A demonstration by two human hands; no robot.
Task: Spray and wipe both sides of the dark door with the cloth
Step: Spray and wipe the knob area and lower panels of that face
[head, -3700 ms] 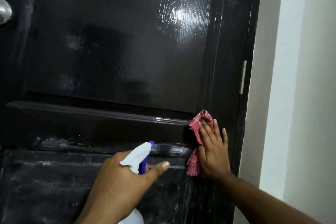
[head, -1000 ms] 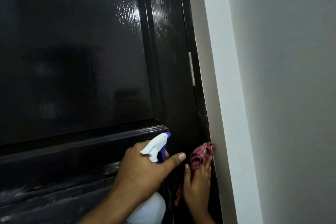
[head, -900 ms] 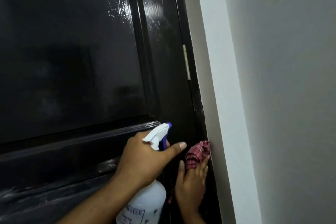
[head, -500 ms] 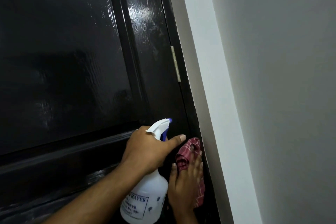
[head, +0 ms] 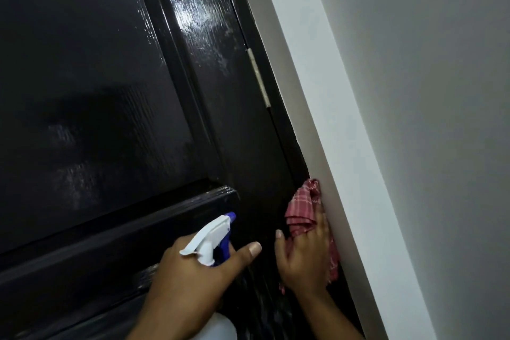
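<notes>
The dark door fills the left and middle of the view, its large upper panel glossy with faint streaks; a raised horizontal rail crosses below that panel and slopes up toward the door's right edge; on the upright strip along that edge, near the top, a wet sheen catches the light; low in the middle, the left hand is curled round the neck of a white spray bottle with a blue nozzle that points at the door, the thumb stretched out to the right and the bottle's pale body showing at the bottom edge of the view; just beside that thumb, the right hand lies flat with its fingers nearly straight, pressing a red checked cloth against the door's right, hinged edge, where the door meets the wall; the cloth bunches above the fingertips and hangs out below the palm, touching the pale wall corner; higher on the same edge sits a metal hinge; the grey-white wall takes up the right side.
</notes>
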